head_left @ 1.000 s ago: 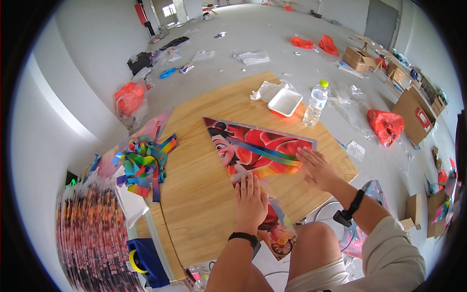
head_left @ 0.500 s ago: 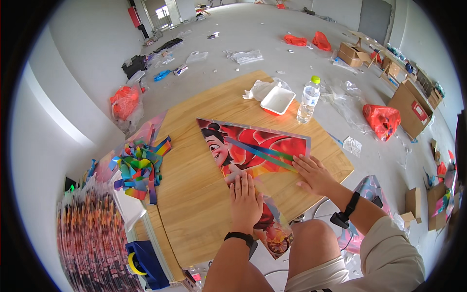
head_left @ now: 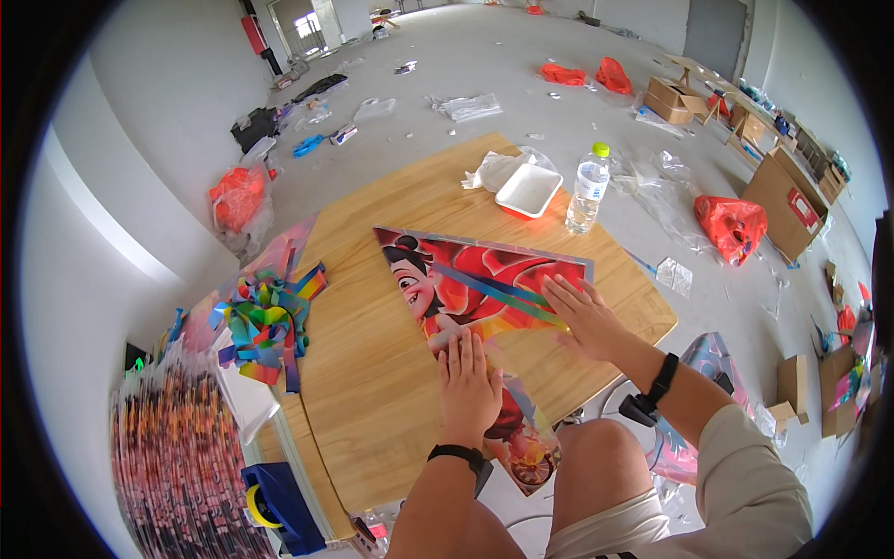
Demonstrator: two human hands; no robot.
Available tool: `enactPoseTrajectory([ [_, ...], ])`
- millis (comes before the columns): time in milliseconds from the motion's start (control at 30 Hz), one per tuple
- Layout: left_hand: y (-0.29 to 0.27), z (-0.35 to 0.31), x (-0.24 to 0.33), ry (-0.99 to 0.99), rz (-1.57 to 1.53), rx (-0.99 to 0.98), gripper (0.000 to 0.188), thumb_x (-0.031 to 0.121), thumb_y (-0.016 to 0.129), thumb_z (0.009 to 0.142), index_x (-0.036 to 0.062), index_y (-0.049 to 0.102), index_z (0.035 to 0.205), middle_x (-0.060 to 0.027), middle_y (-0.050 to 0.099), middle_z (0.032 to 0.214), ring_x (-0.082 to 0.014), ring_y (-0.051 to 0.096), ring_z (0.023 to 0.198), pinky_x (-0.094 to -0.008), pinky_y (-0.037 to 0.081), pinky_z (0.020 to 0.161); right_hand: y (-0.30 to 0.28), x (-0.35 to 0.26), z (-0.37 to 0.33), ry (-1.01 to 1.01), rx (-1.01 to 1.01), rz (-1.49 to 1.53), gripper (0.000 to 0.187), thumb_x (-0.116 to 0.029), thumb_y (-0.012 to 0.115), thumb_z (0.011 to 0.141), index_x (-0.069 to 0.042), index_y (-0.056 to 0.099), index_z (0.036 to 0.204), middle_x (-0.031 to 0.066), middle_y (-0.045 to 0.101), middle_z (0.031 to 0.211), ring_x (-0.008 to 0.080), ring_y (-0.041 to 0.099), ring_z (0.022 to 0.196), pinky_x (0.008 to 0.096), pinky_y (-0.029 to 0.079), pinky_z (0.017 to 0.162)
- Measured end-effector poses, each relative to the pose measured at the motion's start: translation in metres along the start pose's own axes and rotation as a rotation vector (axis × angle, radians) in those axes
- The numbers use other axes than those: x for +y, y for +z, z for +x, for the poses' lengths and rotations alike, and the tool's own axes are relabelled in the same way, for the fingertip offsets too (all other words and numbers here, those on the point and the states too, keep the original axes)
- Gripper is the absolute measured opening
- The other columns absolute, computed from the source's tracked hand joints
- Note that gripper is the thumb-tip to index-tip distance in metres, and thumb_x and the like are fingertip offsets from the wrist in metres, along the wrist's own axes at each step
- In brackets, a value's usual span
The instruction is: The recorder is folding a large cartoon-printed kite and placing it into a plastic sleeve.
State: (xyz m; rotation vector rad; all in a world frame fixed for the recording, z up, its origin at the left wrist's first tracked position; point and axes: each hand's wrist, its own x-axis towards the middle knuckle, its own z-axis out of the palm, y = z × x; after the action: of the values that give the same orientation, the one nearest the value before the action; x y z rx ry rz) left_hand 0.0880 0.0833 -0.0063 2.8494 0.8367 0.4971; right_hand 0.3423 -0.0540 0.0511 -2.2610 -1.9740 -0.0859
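Note:
A folded, glossy printed sheet with a red cartoon figure lies on the wooden table, its lower flap hanging over the near edge. My left hand rests flat on the sheet's left side, fingers stretched out. Over the right end is my right hand, its fingers extended and slightly spread across the print. Blue and green ribbon strips run slantwise over the sheet to beneath the right fingers. What lies under both palms is hidden.
A heap of rainbow ribbons sits at the table's left, above a tall stack of printed sheets. Nearby is a blue tape dispenser. A white tray and a water bottle stand at the far edge.
My right hand has slid a little to the left and away from me over the sheet. My left hand stays nearly in place.

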Motion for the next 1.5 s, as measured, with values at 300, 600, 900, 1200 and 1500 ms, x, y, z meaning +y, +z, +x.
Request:
enactPoseTrajectory([
  [300,-0.006,0.001,0.003,-0.002,0.009,-0.019,0.075,0.038,0.055,0.104,-0.0026,0.034,0.163,-0.019,0.032,0.173,-0.0379,0.03,0.159,-0.053,0.022,0.13,0.043,-0.008,0.067,-0.078,0.067,0.02,0.074,-0.049,0.053,0.106,-0.002,0.041,0.161,0.0141,0.04,0.17,0.0289,0.031,0.16,0.0502,0.024,0.13],
  [600,-0.002,0.001,0.0,0.002,0.004,0.005,0.075,0.038,0.055,0.103,-0.0024,0.034,0.163,-0.0192,0.032,0.172,-0.0385,0.032,0.158,-0.0528,0.021,0.13,0.061,-0.019,0.08,-0.114,0.12,0.015,0.071,-0.051,0.053,0.106,-0.003,0.048,0.157,0.0122,0.043,0.168,0.0286,0.035,0.159,0.0494,0.025,0.129],
  [900,-0.001,0.0,0.0,-0.012,-0.006,0.012,0.074,0.038,0.054,0.105,-0.0012,0.034,0.164,-0.0177,0.031,0.173,-0.0376,0.03,0.159,-0.0528,0.02,0.131,0.032,0.048,0.057,0.108,0.39,0.294,0.049,-0.012,0.067,0.097,-0.005,0.06,0.145,0.0191,0.063,0.145,0.0382,0.064,0.13,0.0446,0.052,0.107],
  [1200,0.0,0.002,-0.001,-0.005,-0.028,0.006,0.074,0.038,0.055,0.104,-0.0029,0.035,0.163,-0.019,0.03,0.173,-0.038,0.029,0.16,-0.0532,0.021,0.13,0.034,0.135,0.051,0.665,0.09,0.375,0.035,-0.031,0.077,0.089,-0.006,0.073,0.113,0.0157,0.075,0.112,0.0339,0.073,0.107,0.0459,0.057,0.092],
  [1500,-0.001,0.003,0.0,0.003,-0.009,0.002,0.074,0.039,0.054,0.104,-0.0023,0.034,0.163,-0.0185,0.031,0.173,-0.0382,0.029,0.159,-0.053,0.02,0.13,0.033,0.145,0.07,0.738,-0.085,0.365,0.049,-0.047,0.085,0.083,-0.005,0.076,0.106,0.0127,0.077,0.093,0.028,0.076,0.083,0.0425,0.059,0.073],
])
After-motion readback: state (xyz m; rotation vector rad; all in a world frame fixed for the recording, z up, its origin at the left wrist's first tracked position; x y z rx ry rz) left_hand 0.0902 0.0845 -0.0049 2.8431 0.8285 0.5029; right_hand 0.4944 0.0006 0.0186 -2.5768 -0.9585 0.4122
